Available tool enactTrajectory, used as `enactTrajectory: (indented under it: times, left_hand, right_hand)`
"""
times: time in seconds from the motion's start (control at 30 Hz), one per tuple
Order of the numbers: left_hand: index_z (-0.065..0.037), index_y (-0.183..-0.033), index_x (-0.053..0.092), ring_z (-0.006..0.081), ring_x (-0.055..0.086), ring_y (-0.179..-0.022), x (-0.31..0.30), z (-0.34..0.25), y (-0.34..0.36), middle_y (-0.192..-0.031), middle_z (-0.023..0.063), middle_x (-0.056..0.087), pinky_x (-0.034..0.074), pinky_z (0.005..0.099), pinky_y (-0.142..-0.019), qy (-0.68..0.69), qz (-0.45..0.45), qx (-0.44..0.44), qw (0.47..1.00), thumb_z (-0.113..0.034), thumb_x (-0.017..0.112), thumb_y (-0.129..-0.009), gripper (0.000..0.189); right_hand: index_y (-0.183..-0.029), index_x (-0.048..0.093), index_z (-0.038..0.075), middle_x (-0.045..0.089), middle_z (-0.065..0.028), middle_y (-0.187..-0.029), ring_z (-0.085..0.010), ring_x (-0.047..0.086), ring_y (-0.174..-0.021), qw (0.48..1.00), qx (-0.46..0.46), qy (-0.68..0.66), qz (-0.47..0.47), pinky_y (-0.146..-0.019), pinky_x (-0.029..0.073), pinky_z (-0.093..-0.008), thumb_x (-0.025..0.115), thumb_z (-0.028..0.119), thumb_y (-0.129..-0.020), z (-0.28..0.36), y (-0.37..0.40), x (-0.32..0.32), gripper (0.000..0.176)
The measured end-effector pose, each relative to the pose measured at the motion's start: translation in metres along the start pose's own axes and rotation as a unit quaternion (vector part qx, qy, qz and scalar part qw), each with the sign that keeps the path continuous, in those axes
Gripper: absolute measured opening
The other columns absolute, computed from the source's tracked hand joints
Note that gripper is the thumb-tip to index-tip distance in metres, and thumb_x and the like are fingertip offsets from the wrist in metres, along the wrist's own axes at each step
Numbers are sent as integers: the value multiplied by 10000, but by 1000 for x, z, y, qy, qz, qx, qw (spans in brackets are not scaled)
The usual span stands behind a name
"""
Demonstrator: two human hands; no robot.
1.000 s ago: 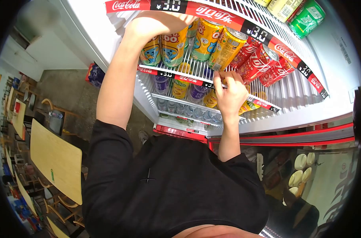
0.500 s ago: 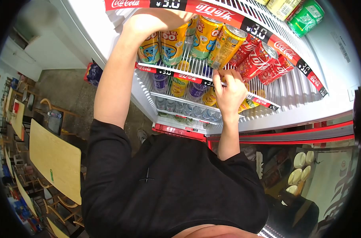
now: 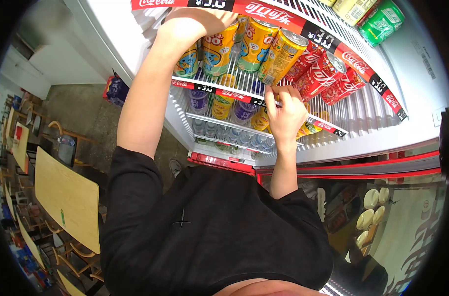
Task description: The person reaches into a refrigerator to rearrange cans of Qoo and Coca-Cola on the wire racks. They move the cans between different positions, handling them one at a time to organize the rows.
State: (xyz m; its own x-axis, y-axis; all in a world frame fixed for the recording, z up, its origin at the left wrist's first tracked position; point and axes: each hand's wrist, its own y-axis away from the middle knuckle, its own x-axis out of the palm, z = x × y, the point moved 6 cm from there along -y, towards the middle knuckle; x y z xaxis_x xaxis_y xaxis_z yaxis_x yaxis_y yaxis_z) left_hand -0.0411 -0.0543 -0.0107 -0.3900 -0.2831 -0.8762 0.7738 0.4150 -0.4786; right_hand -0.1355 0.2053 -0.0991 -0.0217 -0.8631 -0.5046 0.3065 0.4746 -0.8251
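My left hand (image 3: 195, 22) reaches up into an open drinks fridge and closes over the top of a yellow cartoon can (image 3: 218, 49) in the shelf's left row. A matching can (image 3: 187, 63) stands just left of it, partly behind my forearm. My right hand (image 3: 283, 114) is lower, its fingers curled over the front edge of the wire shelf (image 3: 234, 93), where a red price strip runs. Taller yellow cans (image 3: 281, 55) stand right above that hand.
Red Coca-Cola cans (image 3: 325, 76) fill the shelf's right side, and green packs (image 3: 382, 20) sit on the shelf above. Bottles (image 3: 236, 112) line the lower shelves. The glass fridge door (image 3: 382, 212) hangs open at right. Wooden tables (image 3: 66, 197) and chairs stand at left.
My left hand has shifted a little right and up, and the yellow cartoon can under it has moved with it. My right hand stays on the shelf edge.
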Motion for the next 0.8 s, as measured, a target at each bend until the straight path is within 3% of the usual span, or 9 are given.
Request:
enactTrajectory:
  times: [0.13, 0.23, 0.8]
  left_hand:
    - [-111, -1496, 505, 299, 469, -1438, -4, -1, -1, -1551, 134, 521, 353, 445, -1210, 10, -34, -26, 999, -526, 531, -1002, 645]
    - [-131, -1479, 535, 315, 452, -1449, -5, -3, -1, -1557, 141, 513, 330, 453, -1228, 43, -30, 16, 999, -538, 593, -968, 656]
    - [-143, -1490, 529, 295, 468, -1427, -23, -13, -11, -1558, 131, 514, 343, 429, -1204, 71, 0, 17, 997, -558, 582, -972, 666]
  right_hand:
    - [-836, 722, 103, 685, -54, -801, -270, 671, -734, 1000, -2, 1, 0, -627, 526, -401, 818, 188, -842, 1, 0, -1, 128]
    - [-835, 719, 103, 684, -52, -800, -265, 671, -732, 1000, -1, -3, 1, -627, 526, -400, 817, 186, -842, 1, 0, -1, 129]
    - [-835, 706, 104, 684, -48, -807, -261, 673, -739, 1000, -4, 1, -9, -625, 526, -397, 810, 187, -846, 1, 0, -1, 133]
